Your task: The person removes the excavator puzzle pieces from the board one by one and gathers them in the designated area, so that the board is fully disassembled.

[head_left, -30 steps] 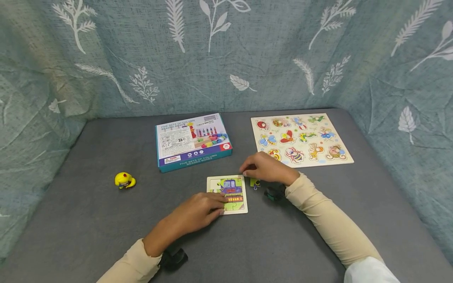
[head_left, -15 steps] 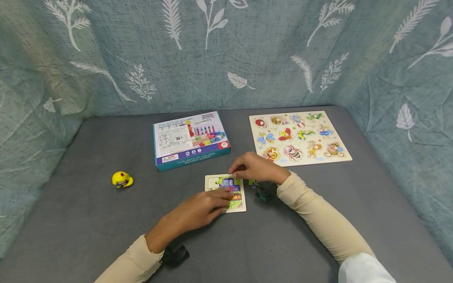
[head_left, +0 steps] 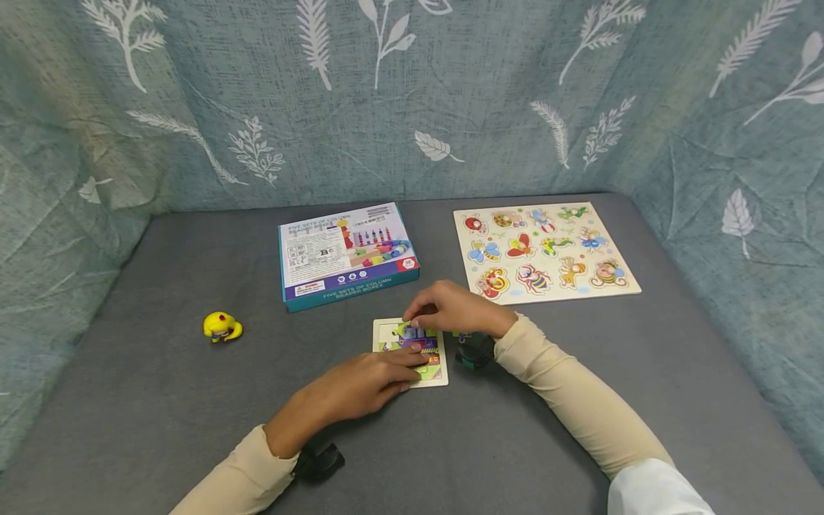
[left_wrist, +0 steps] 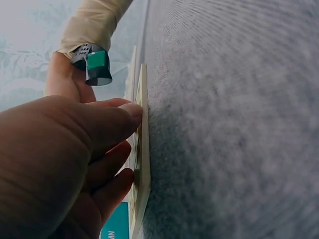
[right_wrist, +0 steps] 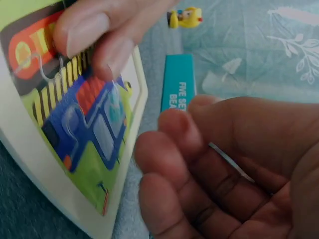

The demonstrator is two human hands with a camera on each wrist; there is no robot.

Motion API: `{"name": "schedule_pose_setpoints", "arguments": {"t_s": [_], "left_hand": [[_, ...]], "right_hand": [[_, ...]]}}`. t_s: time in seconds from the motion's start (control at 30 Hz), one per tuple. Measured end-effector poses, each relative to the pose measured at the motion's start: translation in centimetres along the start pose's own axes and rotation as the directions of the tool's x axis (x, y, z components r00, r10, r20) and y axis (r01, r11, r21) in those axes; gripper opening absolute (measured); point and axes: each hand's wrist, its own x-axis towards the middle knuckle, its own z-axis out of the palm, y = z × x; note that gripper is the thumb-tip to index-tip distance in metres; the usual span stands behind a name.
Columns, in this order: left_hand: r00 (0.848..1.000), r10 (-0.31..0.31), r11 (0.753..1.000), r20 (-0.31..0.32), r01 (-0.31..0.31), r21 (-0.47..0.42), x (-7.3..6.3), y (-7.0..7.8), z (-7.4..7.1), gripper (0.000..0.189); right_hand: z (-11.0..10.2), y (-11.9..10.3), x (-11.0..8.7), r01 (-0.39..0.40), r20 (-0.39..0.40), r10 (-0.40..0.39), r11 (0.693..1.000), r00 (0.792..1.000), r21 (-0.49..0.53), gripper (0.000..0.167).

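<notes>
On the gray surface (head_left: 412, 450), L hand (head_left: 367, 380), w/ spread fingers, touched the puzzle (head_left: 436, 360); keeping still seemed best. R hand (head_left: 453, 309): narrow fingers, couldn't tell if holding.

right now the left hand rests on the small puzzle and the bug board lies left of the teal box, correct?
No: the bug board lies right of the teal box, as the head view shows. The left hand does rest on the small puzzle.

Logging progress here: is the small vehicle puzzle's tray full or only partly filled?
Partly filled: picture pieces cover much of the tray, but its far left corner is bare.
</notes>
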Motion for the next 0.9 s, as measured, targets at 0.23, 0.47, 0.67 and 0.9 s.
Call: {"name": "schedule_pose_setpoints", "arguments": {"t_s": [0.23, 0.47, 0.67, 0.9], "left_hand": [[0.999, 0.038, 0.999, -0.009, -0.038, -0.023, 0.09, -0.12, -0.03, 0.024], [0.999, 0.026, 0.998, 0.018, -0.025, -0.05, 0.01, -0.27, -0.02, 0.027], [0.999, 0.036, 0.998, 0.01, -0.036, -0.049, -0.01, -0.28, -0.03, 0.03], [0.999, 0.047, 0.996, -0.019, -0.048, -0.069, 0.16, -0.48, 0.31, 0.028]], "right_hand": [[0.25, -0.18, 0.34, 0.0, 0.023, -0.001, 1.0, 1.0, 0.016, 0.016], [0.65, 0.25, 0.64, -0.002, 0.055, 0.001, 1.0, 0.998, 0.012, 0.018], [0.77, 0.38, 0.85, -0.01, 0.069, 0.01, 1.0, 0.998, -0.007, 0.018], [0.74, 0.16, 0.88, 0.007, 0.077, -0.002, 0.998, 0.997, -0.059, 0.019]]}}
